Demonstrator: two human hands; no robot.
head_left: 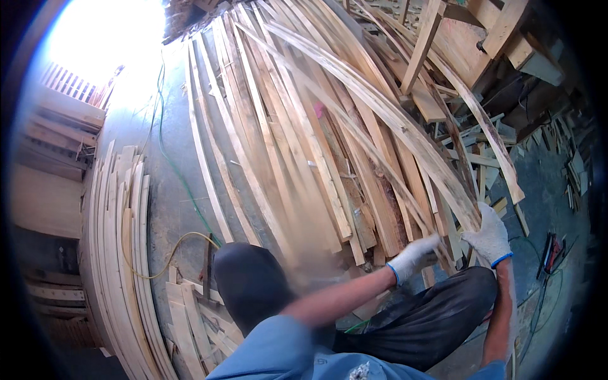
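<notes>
My right hand [489, 234], in a white glove with a blue cuff, is closed on the near end of a long wooden plank [405, 133]. That plank reaches away to the upper left across the pile. My left hand [413, 256], gloved the same way, lies just left of it. Its fingers seem closed at the near end of a narrow wooden strip [375, 142], though motion blurs both. Under these pieces, many long boards [263, 149] lie side by side on the floor. A pale brown smear of movement hides part of the boards by my knee.
Stacked strips [120, 253] lie at the left, with a green hose [171, 161] on the grey floor between. Short offcuts [193, 323] lie by my left leg. A wooden frame [437, 57] stands at upper right. A red and black tool [552, 256] lies at the right.
</notes>
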